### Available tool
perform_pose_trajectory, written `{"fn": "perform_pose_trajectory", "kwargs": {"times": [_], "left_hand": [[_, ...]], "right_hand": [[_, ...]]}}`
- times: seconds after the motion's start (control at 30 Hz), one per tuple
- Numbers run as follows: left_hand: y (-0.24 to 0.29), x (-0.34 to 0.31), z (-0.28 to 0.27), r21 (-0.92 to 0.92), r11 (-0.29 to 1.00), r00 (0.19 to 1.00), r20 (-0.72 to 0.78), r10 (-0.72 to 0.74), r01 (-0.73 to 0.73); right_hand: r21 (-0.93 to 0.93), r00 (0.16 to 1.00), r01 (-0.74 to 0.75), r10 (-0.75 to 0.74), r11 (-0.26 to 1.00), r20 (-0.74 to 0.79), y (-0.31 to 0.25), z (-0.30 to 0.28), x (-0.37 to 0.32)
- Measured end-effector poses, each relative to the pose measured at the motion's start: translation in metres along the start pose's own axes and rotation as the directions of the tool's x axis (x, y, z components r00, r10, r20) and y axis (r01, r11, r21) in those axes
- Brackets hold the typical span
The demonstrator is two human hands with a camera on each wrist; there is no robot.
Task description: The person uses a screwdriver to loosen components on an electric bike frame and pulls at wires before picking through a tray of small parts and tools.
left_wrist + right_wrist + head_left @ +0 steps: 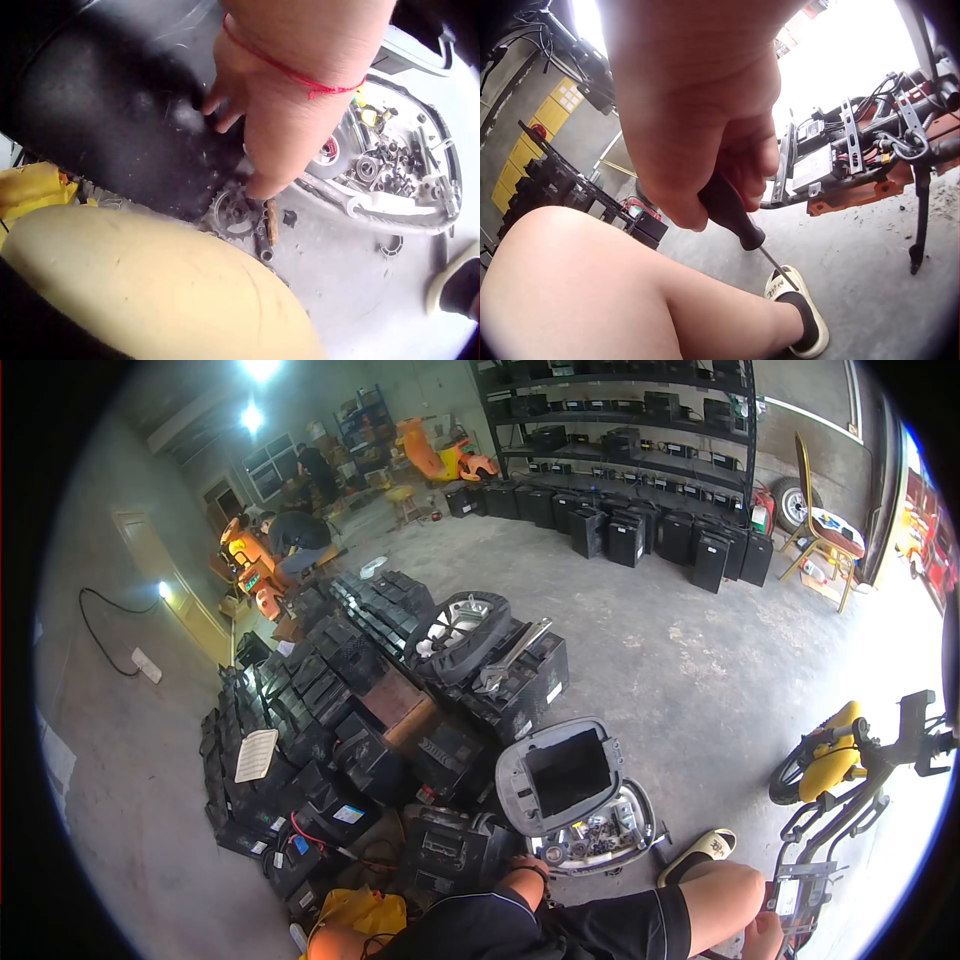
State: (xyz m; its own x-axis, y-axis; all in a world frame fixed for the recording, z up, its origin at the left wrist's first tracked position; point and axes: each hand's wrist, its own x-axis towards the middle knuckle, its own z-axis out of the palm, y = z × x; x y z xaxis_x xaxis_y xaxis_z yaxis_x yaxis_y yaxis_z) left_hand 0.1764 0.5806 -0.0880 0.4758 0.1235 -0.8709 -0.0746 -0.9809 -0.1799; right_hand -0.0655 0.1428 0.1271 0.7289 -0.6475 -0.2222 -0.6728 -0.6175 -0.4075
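In the right wrist view, my right hand (705,120) grips the dark handle of a screwdriver (735,217), its thin shaft pointing down toward the floor. In the head view that hand sits beside my knee at the lower right. My left hand (259,112) reaches down with its fingers extended at a smooth black surface (112,112). Just below its thumb lie a toothed sprocket (234,212) and a short brown stick (272,221). A pale shell (610,840) holding bearings and small metal parts is close by that hand.
A grey-rimmed bin (510,790) stands over the parts shell. Many black battery cases (330,660) are heaped ahead and left, with a wheel (460,635) on top. A bare vehicle frame (850,800) stands at right. Shelving (620,440) lines the back; two people are far left.
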Motion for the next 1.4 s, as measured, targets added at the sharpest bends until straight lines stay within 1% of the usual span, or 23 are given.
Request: {"fn": "perform_pose_trajectory", "kwargs": {"times": [0.03, 0.07, 0.1, 0.17, 0.2, 0.27, 0.4, 0.47, 0.53, 0.67, 0.7, 0.77, 0.9, 0.97, 1.0, 1.07, 1.1, 1.13, 1.17, 1.27, 1.3, 1.37, 1.4], "left_hand": [[0.002, 0.021, 0.013, 0.041, 0.999, 0.999, -0.017, -0.033, 0.033], [0.004, 0.025, 0.016, 0.082, 0.994, 0.997, -0.036, -0.064, 0.067], [0.007, 0.031, 0.016, 0.083, 0.994, 0.997, -0.036, -0.064, 0.066], [0.010, 0.025, 0.004, 0.233, 0.972, 0.982, 0.173, -0.068, 0.027], [0.012, 0.022, 0.001, 0.234, 0.972, 0.983, 0.173, -0.068, 0.026], [0.015, 0.019, -0.002, 0.277, 0.961, 0.971, 0.236, -0.048, -0.020], [0.013, 0.020, 0.004, 0.356, 0.932, 0.966, 0.256, -0.025, -0.070], [0.010, 0.025, 0.011, 0.311, 0.948, 0.976, 0.219, -0.003, -0.067], [0.008, 0.030, 0.016, 0.266, 0.962, 0.984, 0.178, 0.019, -0.066], [0.002, 0.037, 0.025, 0.176, 0.982, 0.994, 0.097, 0.054, -0.070], [0.002, 0.035, 0.026, 0.178, 0.982, 0.994, 0.097, 0.054, -0.071], [0.006, 0.031, 0.026, 0.116, 0.992, 0.997, -0.051, 0.062, -0.056], [0.004, 0.046, 0.031, 0.143, 0.986, 0.996, -0.030, 0.086, -0.081], [0.004, 0.042, 0.030, 0.060, 0.998, 0.995, -0.098, 0.027, -0.021], [0.003, 0.040, 0.029, 0.061, 0.998, 0.995, -0.098, 0.027, -0.021], [-0.001, 0.006, 0.010, -0.016, 0.999, 0.991, -0.122, 0.049, -0.052], [0.000, 0.019, 0.017, -0.015, 0.999, 0.991, -0.121, 0.050, -0.052], [0.002, 0.042, 0.028, 0.037, 0.998, 0.994, -0.101, 0.050, -0.046], [0.003, 0.044, 0.029, 0.089, 0.995, 0.996, -0.081, 0.049, -0.041], [0.005, 0.021, 0.014, 0.152, 0.986, 0.994, -0.078, 0.082, -0.069], [0.006, 0.028, 0.015, 0.153, 0.986, 0.994, -0.078, 0.082, -0.069], [0.009, 0.053, 0.024, -0.061, 0.998, 0.999, -0.046, -0.001, -0.002], [0.009, 0.062, 0.028, -0.062, 0.998, 0.999, -0.047, -0.003, 0.000]], "right_hand": [[-0.006, 1.000, -0.015, 0.015, 1.000, 0.008, -0.001, -0.001, -0.001], [-0.006, 1.000, -0.016, 0.016, 1.000, 0.008, -0.001, -0.001, -0.002], [-0.003, 1.000, -0.015, 0.015, 1.000, 0.001, -0.002, -0.001, -0.002], [-0.001, 1.000, -0.014, 0.014, 1.000, -0.005, 0.000, 0.000, -0.002], [-0.006, 1.000, -0.011, 0.010, 1.000, -0.007, 0.001, 0.001, -0.001], [-0.009, 1.000, -0.009, 0.009, 1.000, -0.009, 0.002, 0.002, -0.001], [0.042, 1.000, 0.014, -0.014, 0.999, -0.014, 0.003, 0.002, -0.001], [0.049, 1.000, 0.025, -0.024, 0.998, -0.015, 0.003, 0.002, -0.001], [0.027, 0.999, -0.041, 0.041, 0.999, 0.011, 0.000, 0.001, -0.001], [-0.004, 0.999, -0.033, 0.033, 0.999, 0.021, 0.001, 0.002, 0.001], [-0.020, 0.999, -0.031, 0.031, 0.999, 0.040, -0.001, 0.001, 0.001], [-0.033, 0.998, -0.033, 0.034, 0.999, 0.052, -0.009, -0.004, 0.001], [0.009, 0.995, -0.074, 0.073, 0.997, 0.070, -0.023, -0.009, -0.004], [0.009, 0.994, -0.087, 0.086, 0.996, 0.071, -0.023, -0.008, -0.005], [0.016, 0.995, -0.077, 0.076, 0.997, 0.066, -0.023, -0.008, -0.004], [0.024, 0.996, -0.070, 0.068, 0.997, 0.063, -0.022, -0.007, -0.004], [0.029, 0.997, -0.049, 0.047, 0.998, 0.061, -0.021, -0.007, -0.004], [0.034, 0.998, -0.029, 0.027, 0.999, 0.060, -0.020, -0.008, -0.005], [0.033, 0.998, -0.031, 0.029, 0.999, 0.061, -0.019, -0.008, -0.005], [0.011, 0.998, 0.000, 0.000, 1.000, 0.061, -0.018, -0.008, -0.005], [0.015, 0.998, 0.003, -0.004, 1.000, 0.059, -0.018, -0.008, -0.005], [0.020, 0.998, 0.008, -0.009, 1.000, 0.058, -0.017, -0.007, -0.005], [0.019, 0.998, 0.010, -0.011, 1.000, 0.058, -0.016, -0.006, -0.005]]}}
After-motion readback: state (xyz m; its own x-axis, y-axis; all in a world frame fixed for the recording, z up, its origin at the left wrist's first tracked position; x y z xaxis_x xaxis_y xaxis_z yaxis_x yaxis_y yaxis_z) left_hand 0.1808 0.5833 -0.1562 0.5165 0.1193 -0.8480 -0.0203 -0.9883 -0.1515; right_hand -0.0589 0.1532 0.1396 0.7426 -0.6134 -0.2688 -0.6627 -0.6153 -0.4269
